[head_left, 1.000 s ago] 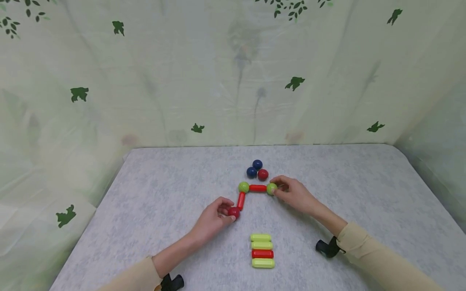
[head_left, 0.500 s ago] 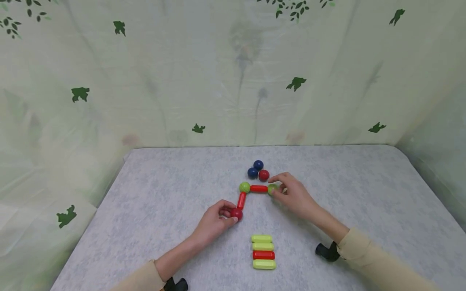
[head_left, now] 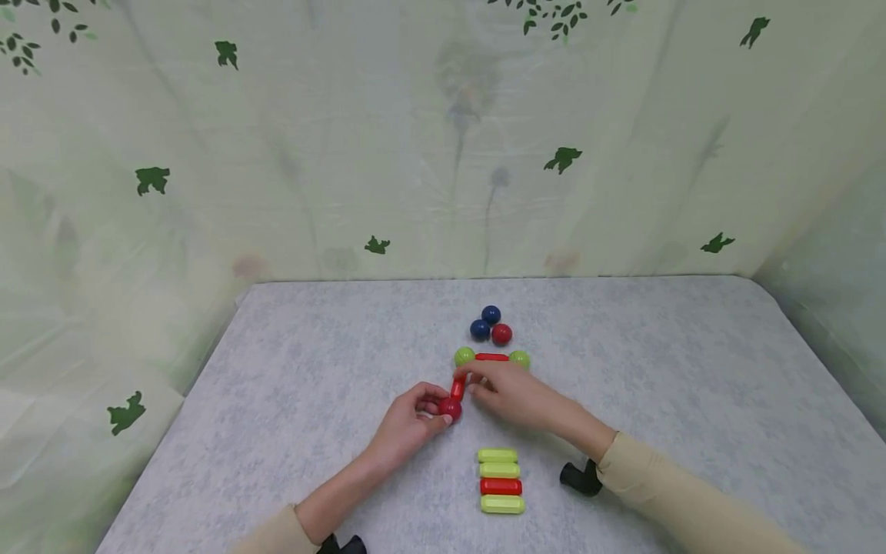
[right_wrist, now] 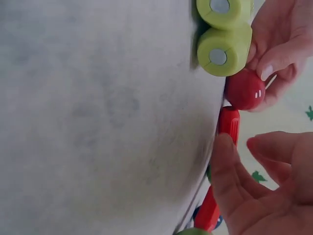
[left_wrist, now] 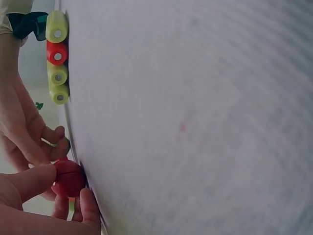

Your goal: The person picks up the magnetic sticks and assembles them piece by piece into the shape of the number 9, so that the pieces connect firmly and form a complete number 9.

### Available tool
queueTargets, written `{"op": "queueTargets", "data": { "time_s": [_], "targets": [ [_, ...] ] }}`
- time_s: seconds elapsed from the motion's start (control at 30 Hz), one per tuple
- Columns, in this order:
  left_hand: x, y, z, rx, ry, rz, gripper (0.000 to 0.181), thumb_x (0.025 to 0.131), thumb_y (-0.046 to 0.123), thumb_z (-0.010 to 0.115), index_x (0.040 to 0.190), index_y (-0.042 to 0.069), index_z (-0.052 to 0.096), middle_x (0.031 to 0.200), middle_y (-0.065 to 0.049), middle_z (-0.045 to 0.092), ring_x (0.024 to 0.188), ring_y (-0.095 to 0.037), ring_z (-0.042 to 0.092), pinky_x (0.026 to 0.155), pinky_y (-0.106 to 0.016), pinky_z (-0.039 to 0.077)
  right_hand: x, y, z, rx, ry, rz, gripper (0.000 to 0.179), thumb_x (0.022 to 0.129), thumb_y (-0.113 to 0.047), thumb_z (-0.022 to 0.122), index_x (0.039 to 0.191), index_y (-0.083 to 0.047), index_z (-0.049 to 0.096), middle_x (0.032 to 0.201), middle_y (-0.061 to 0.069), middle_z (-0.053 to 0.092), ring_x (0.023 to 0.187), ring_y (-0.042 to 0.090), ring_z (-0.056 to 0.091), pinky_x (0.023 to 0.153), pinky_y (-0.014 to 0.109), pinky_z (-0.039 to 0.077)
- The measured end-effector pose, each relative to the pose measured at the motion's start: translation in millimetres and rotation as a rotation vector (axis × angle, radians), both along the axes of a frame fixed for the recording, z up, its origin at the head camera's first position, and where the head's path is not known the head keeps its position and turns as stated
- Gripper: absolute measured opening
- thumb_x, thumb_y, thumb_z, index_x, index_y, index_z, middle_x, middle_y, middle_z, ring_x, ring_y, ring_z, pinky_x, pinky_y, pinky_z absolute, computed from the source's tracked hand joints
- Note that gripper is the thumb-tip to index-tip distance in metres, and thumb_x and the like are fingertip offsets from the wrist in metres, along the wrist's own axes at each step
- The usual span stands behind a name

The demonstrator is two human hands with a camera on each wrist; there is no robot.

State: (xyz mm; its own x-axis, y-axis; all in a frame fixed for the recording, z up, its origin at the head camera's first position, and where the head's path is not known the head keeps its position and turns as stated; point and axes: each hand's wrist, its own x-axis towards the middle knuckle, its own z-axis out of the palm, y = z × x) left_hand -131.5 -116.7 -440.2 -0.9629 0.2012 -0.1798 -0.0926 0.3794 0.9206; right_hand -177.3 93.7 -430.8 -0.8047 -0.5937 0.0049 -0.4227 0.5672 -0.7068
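My left hand (head_left: pixel 401 423) pinches a red ball (head_left: pixel 450 409) between thumb and fingers on the table. A short red magnetic rod (head_left: pixel 457 387) runs up from that ball toward a green ball (head_left: pixel 464 356). Over this rod is my right hand (head_left: pixel 515 396), index finger across its upper end, thumb at its right side. In the right wrist view the thumb overlaps the rod (right_wrist: pixel 230 122), and a gap shows between thumb and index finger. From the green ball a second red rod (head_left: pixel 492 357) leads right to another green ball (head_left: pixel 519 359).
Two blue balls (head_left: pixel 480 330) and a red ball (head_left: pixel 501 334) lie together behind the joined pieces. Nearer me, several rods are lined up side by side: light green ones (head_left: pixel 502 504) and a red one (head_left: pixel 501 486). A patterned curtain (head_left: pixel 311 154) hangs behind the table.
My right hand has left the right green ball and moved left to the rod beside the left hand. The left hand's red ball shifted slightly right, up to the rod's near end.
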Motion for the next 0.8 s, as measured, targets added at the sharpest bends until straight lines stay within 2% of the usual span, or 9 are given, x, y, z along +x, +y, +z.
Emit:
{"op": "queueTargets", "data": {
  "time_s": [0.1,0.2,0.47,0.67,0.8],
  "targets": [
    [0.1,0.6,0.4,0.017,-0.015,0.015,0.030,0.086,0.004,0.070,0.115,0.003,0.061,0.099,-0.009,0.060,0.090,-0.022,0.053,0.073,-0.030,0.048,-3.2,-6.6,-1.8,0.078,0.014,0.037,0.034,0.098,-0.010,0.057,0.131,-0.015,0.061,0.106,-0.004,0.063,0.089,0.011,0.055,0.080,0.029,0.049],
    [0.4,1.1,0.3,0.030,-0.024,0.028,0.030,0.086,0.004,0.071,0.115,0.003,0.062,0.100,-0.009,0.060,0.091,-0.022,0.053,0.075,-0.031,0.048,-5.5,-10.8,-3.3,0.102,0.029,0.061,0.032,0.098,-0.010,0.058,0.130,-0.014,0.061,0.107,-0.005,0.062,0.089,0.010,0.055,0.081,0.029,0.048],
    [0.6,2.5,-2.5,0.041,-0.016,0.053,0.030,0.086,0.003,0.070,0.115,0.003,0.062,0.099,-0.010,0.060,0.090,-0.023,0.054,0.074,-0.031,0.049,-8.1,-12.2,-5.3,0.038,0.003,0.033,0.026,0.095,-0.007,0.062,0.120,-0.015,0.063,0.092,-0.006,0.059,0.083,0.012,0.055,0.076,0.028,0.048],
    [-0.2,5.1,-3.5,0.055,-0.012,0.067,0.031,0.085,0.000,0.069,0.115,0.003,0.063,0.098,-0.010,0.060,0.090,-0.023,0.054,0.073,-0.031,0.048,-4.3,-6.7,-4.9,0.014,-0.012,0.040,0.030,0.097,-0.008,0.059,0.125,-0.016,0.060,0.095,-0.004,0.059,0.085,0.012,0.055,0.075,0.028,0.048],
    [-0.1,5.9,-2.7,0.064,-0.018,0.066,0.032,0.084,-0.002,0.068,0.116,0.003,0.063,0.098,-0.010,0.060,0.090,-0.023,0.053,0.073,-0.031,0.048,4.4,0.8,-2.0,-0.019,-0.049,0.021,0.030,0.097,-0.009,0.059,0.126,-0.018,0.059,0.101,-0.004,0.062,0.087,0.013,0.057,0.075,0.028,0.050]
  ]
}}
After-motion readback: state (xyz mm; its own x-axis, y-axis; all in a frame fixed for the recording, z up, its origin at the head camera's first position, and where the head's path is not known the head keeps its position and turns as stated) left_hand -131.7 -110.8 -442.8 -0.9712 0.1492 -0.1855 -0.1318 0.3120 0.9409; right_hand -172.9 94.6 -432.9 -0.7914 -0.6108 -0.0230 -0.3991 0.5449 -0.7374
